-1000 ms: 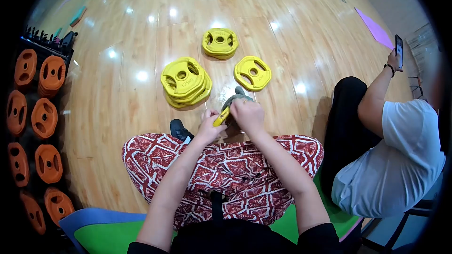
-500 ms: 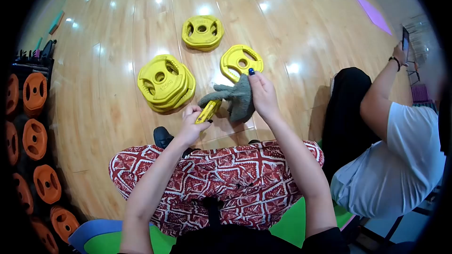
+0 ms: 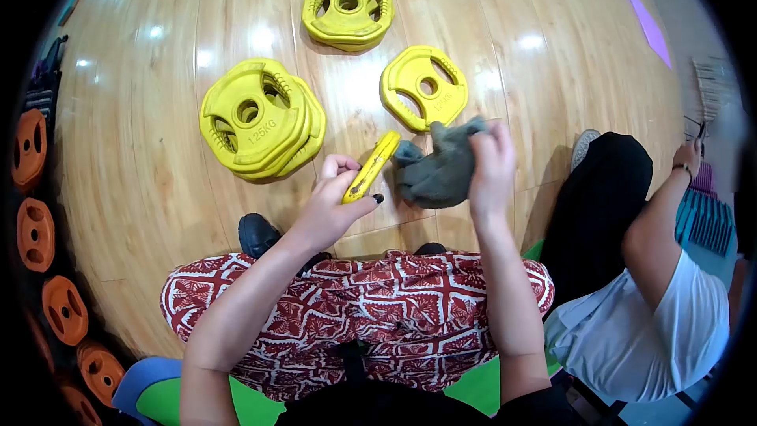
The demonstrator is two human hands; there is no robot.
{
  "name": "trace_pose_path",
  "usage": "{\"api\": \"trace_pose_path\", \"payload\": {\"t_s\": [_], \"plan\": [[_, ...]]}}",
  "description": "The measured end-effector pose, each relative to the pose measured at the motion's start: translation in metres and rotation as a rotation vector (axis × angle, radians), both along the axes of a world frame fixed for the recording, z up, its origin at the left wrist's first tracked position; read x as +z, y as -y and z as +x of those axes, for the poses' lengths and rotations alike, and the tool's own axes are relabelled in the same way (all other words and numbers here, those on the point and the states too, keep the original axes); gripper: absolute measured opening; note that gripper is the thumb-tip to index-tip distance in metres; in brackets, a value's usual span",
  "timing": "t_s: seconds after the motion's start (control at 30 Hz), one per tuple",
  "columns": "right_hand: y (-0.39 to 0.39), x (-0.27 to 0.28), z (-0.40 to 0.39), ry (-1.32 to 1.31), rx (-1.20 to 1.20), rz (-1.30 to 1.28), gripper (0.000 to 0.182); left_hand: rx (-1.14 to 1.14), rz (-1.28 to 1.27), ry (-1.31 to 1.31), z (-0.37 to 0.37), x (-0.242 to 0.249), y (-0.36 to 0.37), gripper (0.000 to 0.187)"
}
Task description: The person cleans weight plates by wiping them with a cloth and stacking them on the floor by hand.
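Note:
My left hand [image 3: 335,197] grips a yellow weight plate [image 3: 373,167], seen nearly edge-on with dark marks on its rim. In my right hand [image 3: 493,166] is a crumpled grey-green cloth [image 3: 441,167], hanging just right of that plate and apart from it. Beyond the cloth, a single yellow weight plate [image 3: 406,83] lies flat on the floor. To the left rests a stack of yellow plates [image 3: 264,128] marked 1.25KG, slightly askew. Farther off sits another yellow stack [image 3: 347,28].
Orange weight plates [image 3: 35,234] hang on a rack along the left edge. At the right sits a person in a white shirt [image 3: 643,327] and dark trousers, one arm extended. A purple strip [image 3: 646,24] lies at the far right. Green matting [image 3: 473,386] is under me.
The cloth has come away from the held plate, moving right with my right hand. My left hand has shifted slightly right and turned the plate more upright.

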State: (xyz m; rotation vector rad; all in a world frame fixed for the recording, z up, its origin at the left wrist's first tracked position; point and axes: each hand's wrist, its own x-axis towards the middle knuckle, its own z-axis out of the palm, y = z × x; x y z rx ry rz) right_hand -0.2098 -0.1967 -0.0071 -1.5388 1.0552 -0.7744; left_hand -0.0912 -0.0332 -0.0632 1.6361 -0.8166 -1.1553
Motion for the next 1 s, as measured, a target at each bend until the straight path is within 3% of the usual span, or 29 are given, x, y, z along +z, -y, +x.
{"api": "trace_pose_path", "payload": {"t_s": [0.07,0.13,0.17,0.27,0.33,0.57,0.67,0.7,0.77,0.9,1.0], "plan": [[-0.009,-0.018,0.003,-0.112,0.078,0.03,0.011,0.03,-0.019,-0.103,0.001,0.0,0.002,0.027],[-0.021,-0.017,0.012,-0.123,0.161,0.031,0.011,-0.067,-0.042,0.149,0.002,0.004,0.0,0.03],[-0.027,-0.022,0.013,-0.12,0.232,-0.124,0.011,-0.114,-0.034,0.276,0.003,0.004,-0.001,0.032],[-0.045,-0.016,0.015,-0.145,0.509,-0.533,0.014,-0.127,-0.056,0.324,0.0,0.004,0.001,0.034],[-0.048,-0.012,0.014,-0.167,0.567,-0.61,0.014,-0.133,-0.057,0.393,0.001,0.01,0.003,0.034],[-0.019,-0.04,0.013,-0.41,0.272,-0.262,0.016,-0.085,-0.099,0.614,0.003,0.009,0.002,0.023],[-0.003,-0.051,0.003,-0.435,0.17,0.048,0.017,-0.117,-0.114,0.602,0.003,0.011,0.0,0.022],[-0.005,-0.047,0.006,-0.438,0.173,0.046,0.017,-0.113,-0.115,0.599,0.004,0.011,0.001,0.022],[-0.013,-0.04,0.013,-0.2,0.247,-0.024,0.018,-0.126,-0.162,0.626,0.003,0.012,0.002,0.022],[-0.018,-0.027,0.012,-0.231,0.382,-0.037,0.017,-0.14,-0.161,0.599,0.002,0.014,0.002,0.022],[-0.021,-0.018,0.009,-0.214,0.59,-0.182,0.017,-0.12,-0.156,0.595,-0.002,0.01,0.003,0.021]]}}
